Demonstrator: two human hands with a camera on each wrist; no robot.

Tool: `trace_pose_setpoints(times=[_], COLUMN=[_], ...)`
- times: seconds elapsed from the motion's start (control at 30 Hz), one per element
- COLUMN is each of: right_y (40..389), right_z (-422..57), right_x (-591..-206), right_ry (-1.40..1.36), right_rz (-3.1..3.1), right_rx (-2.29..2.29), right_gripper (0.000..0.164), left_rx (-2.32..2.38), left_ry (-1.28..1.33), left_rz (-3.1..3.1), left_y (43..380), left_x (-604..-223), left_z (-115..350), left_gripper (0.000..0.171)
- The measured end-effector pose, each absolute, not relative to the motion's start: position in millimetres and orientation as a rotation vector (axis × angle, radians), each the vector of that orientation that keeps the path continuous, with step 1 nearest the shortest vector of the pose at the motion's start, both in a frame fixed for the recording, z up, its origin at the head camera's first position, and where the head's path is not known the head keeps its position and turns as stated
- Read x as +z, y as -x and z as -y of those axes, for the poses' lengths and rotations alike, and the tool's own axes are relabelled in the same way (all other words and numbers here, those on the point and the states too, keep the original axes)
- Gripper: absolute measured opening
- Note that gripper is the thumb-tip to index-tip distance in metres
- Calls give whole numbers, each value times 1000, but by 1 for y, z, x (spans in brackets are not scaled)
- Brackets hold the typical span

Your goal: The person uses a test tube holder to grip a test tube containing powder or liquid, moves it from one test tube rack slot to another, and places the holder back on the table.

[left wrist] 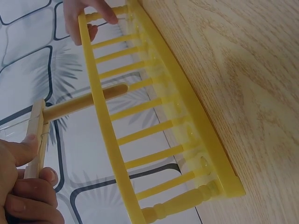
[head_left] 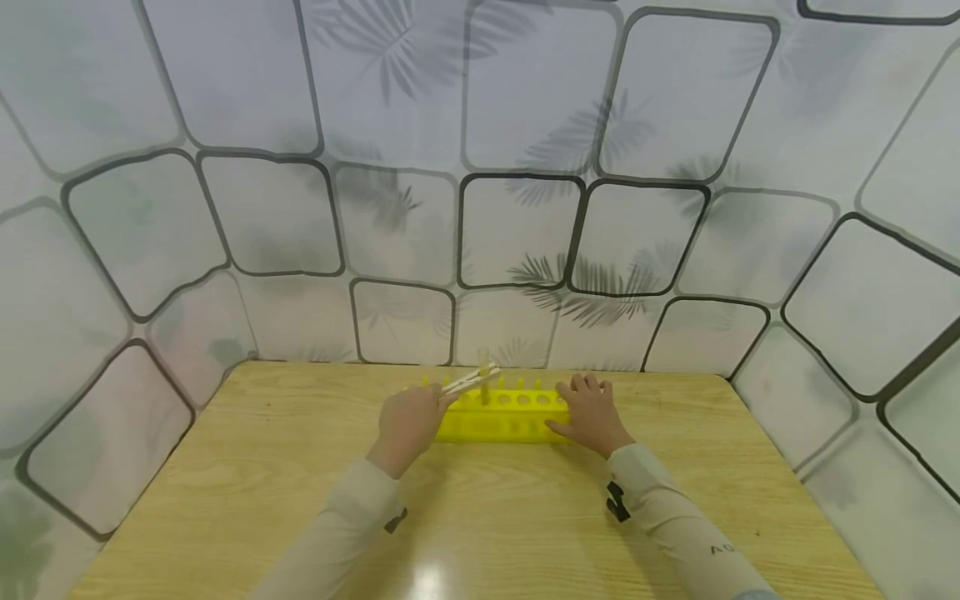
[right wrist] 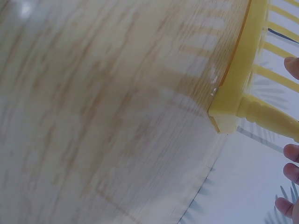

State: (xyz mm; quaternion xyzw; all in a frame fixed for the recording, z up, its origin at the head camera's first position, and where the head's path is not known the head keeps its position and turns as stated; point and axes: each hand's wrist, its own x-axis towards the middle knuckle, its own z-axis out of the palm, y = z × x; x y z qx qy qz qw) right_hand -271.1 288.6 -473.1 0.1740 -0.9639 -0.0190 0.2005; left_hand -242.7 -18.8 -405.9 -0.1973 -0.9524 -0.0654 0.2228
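Here's my left hand (head_left: 408,421), fingers curled and pinching a wooden test-tube clamp (left wrist: 36,128) by its handle. The clamp's jaws are around the upper part of a clear test tube (left wrist: 70,106), and the tube goes down through the top tier of a yellow test-tube rack (head_left: 498,427), near the middle of its row. From the left wrist I see the tube's rounded end hanging between the two tiers, just short of the base.

Over on the other side, my right hand (head_left: 592,417) grips the rack's right end, thumb at the front, the other fingers over the top and behind. Round holes (head_left: 523,400) run along the top, thin yellow pegs (head_left: 537,384) showing behind them.

The rack stands upright near the back edge of a wood-grain surface (head_left: 510,517), lengthwise across me. Both my pale sleeves (head_left: 667,508) reach in, a dark tab (head_left: 617,502) at each cuff. And behind it all, a pale backdrop (head_left: 525,100) printed with rounded frames and grey palm fronds.
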Motion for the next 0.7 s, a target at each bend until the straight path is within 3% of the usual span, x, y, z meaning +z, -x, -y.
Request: trace_pose_setpoints(times=[0.7], right_y=[270], right_z=[-288], right_x=[-472], right_ry=[-490], right_rz=[2666], right_rx=[-65], right_gripper=[55], left_rx=[-190], left_ry=[504], left_rz=[2626], left_y=[244], left_x=[-415], left_z=[19], left_gripper=[42])
